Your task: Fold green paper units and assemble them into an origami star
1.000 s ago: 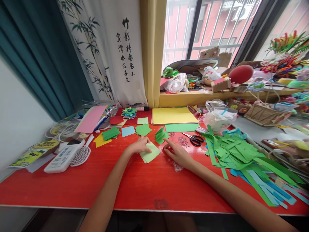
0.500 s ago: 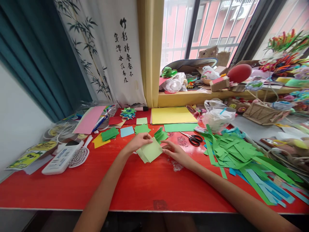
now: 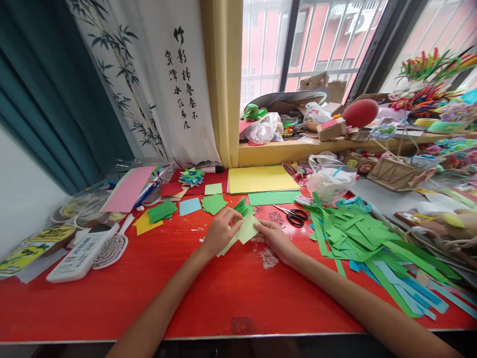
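Observation:
Pale green paper squares [image 3: 248,229] are between my two hands, above the red table [image 3: 208,303]. My left hand [image 3: 220,233] has its fingers closed on their left side, and part of the paper shows below that hand. On the right edge, my right hand [image 3: 276,240] pinches the paper between thumb and fingers. Just behind lie darker green squares [image 3: 243,206], partly covered by my left fingers. Further left are another green stack [image 3: 214,203], a light blue square [image 3: 190,206], and green squares [image 3: 162,211] over yellow ones [image 3: 143,224].
Black-handled scissors [image 3: 296,217] lie right of my hands, beside a heap of green paper strips [image 3: 357,231]. Yellow sheets [image 3: 263,179] and a folded paper star [image 3: 191,177] are at the back. A hairbrush [image 3: 112,248] and white box [image 3: 80,256] sit left.
My left hand has come down over the pale green squares, covering more of them. My right fingers have closed on their right edge. The whole view has shifted slightly.

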`<state>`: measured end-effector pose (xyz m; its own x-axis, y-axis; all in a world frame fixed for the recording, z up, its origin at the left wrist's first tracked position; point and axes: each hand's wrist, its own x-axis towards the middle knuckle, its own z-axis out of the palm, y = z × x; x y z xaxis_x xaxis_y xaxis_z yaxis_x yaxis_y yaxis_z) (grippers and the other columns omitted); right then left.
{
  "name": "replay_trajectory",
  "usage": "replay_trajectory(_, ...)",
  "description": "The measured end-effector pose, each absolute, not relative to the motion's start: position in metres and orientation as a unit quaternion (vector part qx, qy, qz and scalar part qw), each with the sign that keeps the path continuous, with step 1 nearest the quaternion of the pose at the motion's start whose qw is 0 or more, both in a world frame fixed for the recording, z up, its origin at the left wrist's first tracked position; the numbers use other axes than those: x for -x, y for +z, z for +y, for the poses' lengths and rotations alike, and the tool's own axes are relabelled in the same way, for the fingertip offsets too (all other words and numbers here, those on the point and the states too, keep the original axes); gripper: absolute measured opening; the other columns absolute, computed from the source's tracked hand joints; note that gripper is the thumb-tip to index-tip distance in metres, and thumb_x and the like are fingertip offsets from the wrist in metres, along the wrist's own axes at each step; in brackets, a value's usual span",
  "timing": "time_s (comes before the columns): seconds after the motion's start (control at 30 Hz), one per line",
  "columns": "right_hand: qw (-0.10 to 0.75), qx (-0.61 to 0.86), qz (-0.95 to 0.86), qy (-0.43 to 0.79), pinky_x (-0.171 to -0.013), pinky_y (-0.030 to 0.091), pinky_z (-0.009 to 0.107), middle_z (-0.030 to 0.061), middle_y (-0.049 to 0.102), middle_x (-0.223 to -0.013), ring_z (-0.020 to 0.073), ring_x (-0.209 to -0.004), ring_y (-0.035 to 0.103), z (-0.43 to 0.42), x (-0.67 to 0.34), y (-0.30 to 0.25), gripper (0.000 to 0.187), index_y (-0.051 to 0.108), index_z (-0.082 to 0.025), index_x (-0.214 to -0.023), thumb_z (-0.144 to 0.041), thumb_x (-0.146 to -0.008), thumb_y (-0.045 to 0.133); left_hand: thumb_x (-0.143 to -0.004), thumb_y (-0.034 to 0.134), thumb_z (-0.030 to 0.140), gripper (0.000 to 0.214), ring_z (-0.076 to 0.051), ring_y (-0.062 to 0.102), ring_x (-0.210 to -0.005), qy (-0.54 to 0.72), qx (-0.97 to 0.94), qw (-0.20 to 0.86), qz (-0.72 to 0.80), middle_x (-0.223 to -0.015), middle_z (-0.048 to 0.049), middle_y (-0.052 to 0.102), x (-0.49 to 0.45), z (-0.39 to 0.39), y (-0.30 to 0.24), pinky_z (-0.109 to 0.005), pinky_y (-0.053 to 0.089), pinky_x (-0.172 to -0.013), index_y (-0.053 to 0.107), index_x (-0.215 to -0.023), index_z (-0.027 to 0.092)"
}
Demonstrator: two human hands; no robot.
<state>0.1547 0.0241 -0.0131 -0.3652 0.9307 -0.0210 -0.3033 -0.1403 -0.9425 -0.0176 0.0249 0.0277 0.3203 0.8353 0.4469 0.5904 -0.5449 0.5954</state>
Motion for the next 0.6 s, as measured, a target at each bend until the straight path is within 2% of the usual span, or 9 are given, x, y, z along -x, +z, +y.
replay_trajectory(0.17, 0.485, 0.319, -0.406, 0.706, -0.072, 0.052, 0.031, 0.0067, 0.066, -0.080, 0.0167, -0.073, 0.064, 0.027, -0.158, -0.010, 0.020, 0.059, -0.014, -0.084, -0.030, -0.082, 0.048, -0.085, 0.041, 0.026, 0.022, -0.015, 0.048, -0.101, 0.321, -0.868, 0.116, 0.359, -0.105, -0.0046, 0.055, 0.016, 0.020, 0.025, -0.029, 0.038, -0.090, 0.055, -0.101, 0.020)
replay_trajectory(0.33, 0.483, 0.310, -0.397, 0.716, -0.072, 0.051, 0.033, 0.0091, 0.065, -0.080, 0.0190, -0.078, 0.063, 0.027, -0.159, -0.006, 0.037, 0.058, -0.014, -0.086, -0.046, -0.084, 0.039, -0.085, 0.040, 0.025, 0.028, -0.016, 0.045, -0.104, 0.295, -0.888, 0.089, 0.342, -0.110, -0.0067, 0.054, 0.018, 0.022, 0.019, -0.030, 0.039, -0.090, 0.056, -0.108, 0.019)
replay_trajectory(0.47, 0.485, 0.333, -0.453, 0.669, -0.072, 0.050, 0.031, 0.0061, 0.064, -0.076, 0.0170, -0.071, 0.062, 0.025, -0.157, -0.010, 0.026, 0.059, -0.014, -0.084, -0.038, -0.076, 0.055, -0.085, 0.042, 0.025, 0.023, -0.017, 0.047, -0.101, 0.309, -0.886, 0.097, 0.330, -0.105, -0.0059, 0.055, 0.017, 0.022, 0.018, -0.031, 0.040, -0.088, 0.061, -0.097, 0.021)
replay_trajectory(0.6, 0.465, 0.337, -0.512, 0.639, -0.068, 0.051, 0.029, 0.0039, 0.064, -0.077, 0.0163, -0.071, 0.061, 0.021, -0.153, -0.011, 0.025, 0.060, -0.015, -0.086, -0.037, -0.077, 0.054, -0.086, 0.040, 0.027, 0.022, -0.015, 0.051, -0.091, 0.356, -0.843, 0.143, 0.377, -0.094, -0.0050, 0.056, 0.014, 0.021, 0.023, -0.029, 0.042, -0.083, 0.061, -0.085, 0.018)
